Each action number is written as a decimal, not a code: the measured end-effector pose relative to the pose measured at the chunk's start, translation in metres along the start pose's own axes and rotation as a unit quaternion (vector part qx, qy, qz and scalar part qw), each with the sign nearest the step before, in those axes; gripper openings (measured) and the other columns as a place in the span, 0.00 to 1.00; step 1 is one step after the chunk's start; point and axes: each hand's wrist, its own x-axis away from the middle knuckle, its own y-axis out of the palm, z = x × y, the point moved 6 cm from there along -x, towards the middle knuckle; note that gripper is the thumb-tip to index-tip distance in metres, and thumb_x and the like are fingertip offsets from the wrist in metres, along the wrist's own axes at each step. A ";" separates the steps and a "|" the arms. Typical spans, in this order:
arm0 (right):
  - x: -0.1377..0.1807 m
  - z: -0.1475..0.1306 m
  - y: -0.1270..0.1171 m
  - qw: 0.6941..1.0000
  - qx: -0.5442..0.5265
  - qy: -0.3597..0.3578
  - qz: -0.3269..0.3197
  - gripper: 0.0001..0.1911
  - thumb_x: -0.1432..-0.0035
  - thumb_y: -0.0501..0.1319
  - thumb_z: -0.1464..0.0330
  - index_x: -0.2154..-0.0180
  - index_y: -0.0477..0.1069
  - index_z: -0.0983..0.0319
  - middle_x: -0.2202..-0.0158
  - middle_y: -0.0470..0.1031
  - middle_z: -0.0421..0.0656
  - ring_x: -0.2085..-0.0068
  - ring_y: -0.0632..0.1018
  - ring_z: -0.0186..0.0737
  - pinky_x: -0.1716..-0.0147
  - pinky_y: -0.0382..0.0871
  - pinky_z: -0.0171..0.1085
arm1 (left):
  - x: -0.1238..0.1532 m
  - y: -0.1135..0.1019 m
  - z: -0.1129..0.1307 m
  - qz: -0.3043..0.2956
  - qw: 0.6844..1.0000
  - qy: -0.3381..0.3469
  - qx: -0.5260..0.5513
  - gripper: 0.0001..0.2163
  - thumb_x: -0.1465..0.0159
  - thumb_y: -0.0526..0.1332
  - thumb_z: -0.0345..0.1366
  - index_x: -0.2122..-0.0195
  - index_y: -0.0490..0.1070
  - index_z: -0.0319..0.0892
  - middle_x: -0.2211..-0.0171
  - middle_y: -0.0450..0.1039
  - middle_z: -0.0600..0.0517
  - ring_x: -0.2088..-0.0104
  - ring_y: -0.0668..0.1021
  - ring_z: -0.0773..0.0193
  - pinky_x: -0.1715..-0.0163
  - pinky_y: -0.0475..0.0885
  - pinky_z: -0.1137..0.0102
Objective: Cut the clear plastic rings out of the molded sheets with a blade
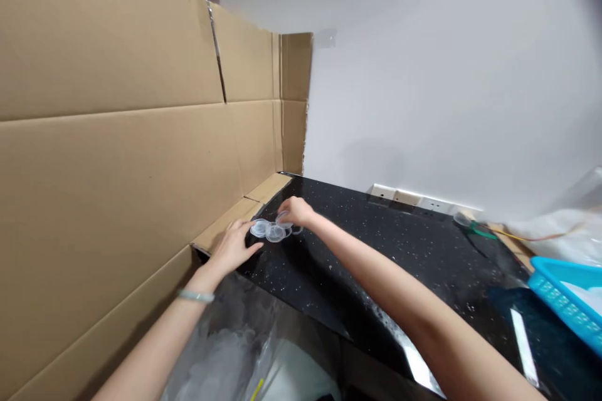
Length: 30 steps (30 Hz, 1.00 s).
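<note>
Several clear round plastic lids lie in an overlapping cluster at the far left of the black speckled countertop. My left hand is at their left side, thumb and fingers apart, with its fingertips at the edge of the leftmost lid. A pale green bangle circles my left wrist. Over the back of the cluster, my right hand has its fingers bent down around one clear lid, which is tilted up from the others. The fingertips of that hand are partly hidden.
Tall cardboard walls off the left side, with a cardboard strip along the counter's edge. Power sockets line the white wall's base. A blue plastic basket stands at the right. Clear plastic bags hang below the front edge.
</note>
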 end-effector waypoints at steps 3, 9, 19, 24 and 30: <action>-0.008 0.041 -0.009 0.996 0.037 0.063 0.042 0.33 0.68 0.78 0.65 0.56 0.77 0.66 0.48 0.74 0.57 0.47 0.76 0.55 0.53 0.73 0.40 | -0.052 0.017 -0.003 -0.036 0.998 -0.045 0.004 0.27 0.51 0.71 0.43 0.52 0.74 0.36 0.53 0.75 0.39 0.51 0.76 0.46 0.52 0.69 0.63; -0.018 0.028 0.028 0.998 -0.013 0.053 -0.039 0.27 0.70 0.77 0.62 0.65 0.77 0.68 0.67 0.80 0.50 0.72 0.81 0.43 0.75 0.76 0.35 | -0.074 0.041 -0.010 -0.109 0.989 -0.081 0.057 0.11 0.38 0.65 0.40 0.67 0.73 0.36 0.71 0.73 0.53 0.71 0.75 0.66 0.67 0.72 0.68; 0.018 -0.062 0.078 0.994 -0.052 -0.053 -0.079 0.13 0.57 0.66 0.79 0.65 0.79 0.66 0.68 0.81 0.48 0.73 0.81 0.39 0.77 0.72 0.29 | 0.007 0.002 -0.013 -0.066 0.980 -0.086 0.168 0.07 0.49 0.60 0.33 0.70 0.74 0.36 0.79 0.70 0.54 0.76 0.72 0.66 0.75 0.63 0.73; 0.073 -0.115 0.122 0.982 -0.032 -0.175 -0.060 0.11 0.51 0.63 0.77 0.63 0.79 0.66 0.62 0.81 0.51 0.58 0.82 0.45 0.62 0.72 0.31 | 0.097 -0.024 -0.034 -0.040 0.976 -0.099 0.191 0.11 0.47 0.57 0.38 0.67 0.74 0.37 0.71 0.76 0.49 0.72 0.74 0.62 0.72 0.68 0.72; 0.115 -0.129 0.204 0.950 0.071 -0.218 -0.211 0.28 0.60 0.75 0.66 0.54 0.78 0.64 0.56 0.80 0.53 0.54 0.81 0.52 0.56 0.73 0.38 | 0.180 0.003 -0.067 -0.152 0.969 -0.144 0.131 0.16 0.52 0.63 0.33 0.60 0.76 0.40 0.58 0.79 0.45 0.57 0.79 0.52 0.60 0.72 0.66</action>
